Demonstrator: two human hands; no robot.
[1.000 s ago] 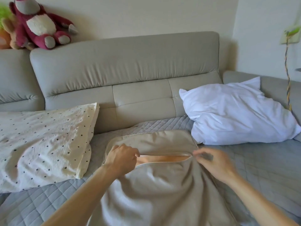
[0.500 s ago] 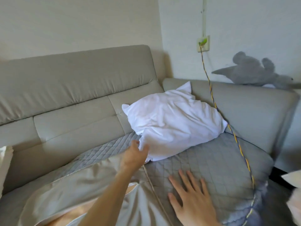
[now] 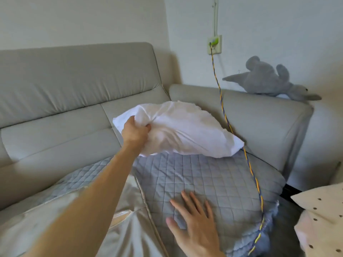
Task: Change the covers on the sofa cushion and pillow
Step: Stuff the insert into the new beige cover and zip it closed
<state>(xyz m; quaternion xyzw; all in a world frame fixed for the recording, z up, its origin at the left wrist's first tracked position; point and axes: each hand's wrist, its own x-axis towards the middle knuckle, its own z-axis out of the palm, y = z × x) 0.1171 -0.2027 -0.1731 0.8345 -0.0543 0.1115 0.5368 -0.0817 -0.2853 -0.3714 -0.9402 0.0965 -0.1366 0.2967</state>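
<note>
Now my left grip (image 3: 136, 133) is clutching the white pillow (image 3: 185, 130) near the sofa (image 3: 74, 80) corner; my right grip (image 3: 193, 227) is resting wide on the quilted cover (image 3: 213, 175).

Crumpled white cloth pillow (image 3: 185, 130); quilted matt grey cover (image 3: 213, 179); smooth sofa (image 3: 74, 80).

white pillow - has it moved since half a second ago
Yes, upward: the left hand has lifted the near end of the white pillow off the quilted seat cover, higher against the sofa backrest.
</note>
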